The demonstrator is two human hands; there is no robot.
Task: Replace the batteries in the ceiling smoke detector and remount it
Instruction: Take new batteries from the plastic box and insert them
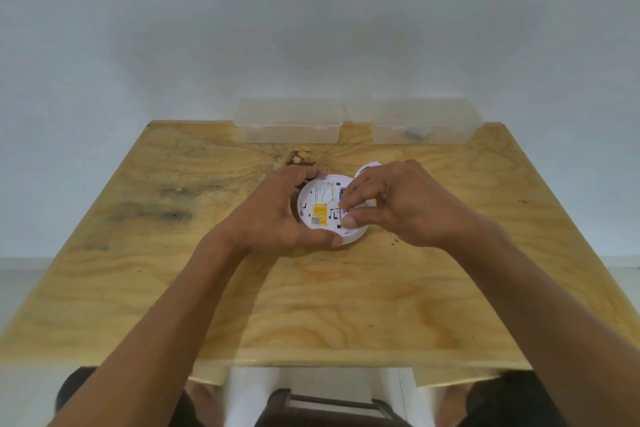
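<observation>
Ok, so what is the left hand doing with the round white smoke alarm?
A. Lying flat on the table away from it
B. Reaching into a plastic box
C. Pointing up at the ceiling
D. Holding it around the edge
D: the left hand curls around the rim of the smoke alarm, thumb at the near edge and fingers at the far edge.

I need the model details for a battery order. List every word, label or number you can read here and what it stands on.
No text here can be read.
White label on the smoke detector: lines of small print, too blurred.
Yellow sticker: a code-like square below it, unreadable.
Clear boxes at the table's far edge: no lettering visible.
</observation>
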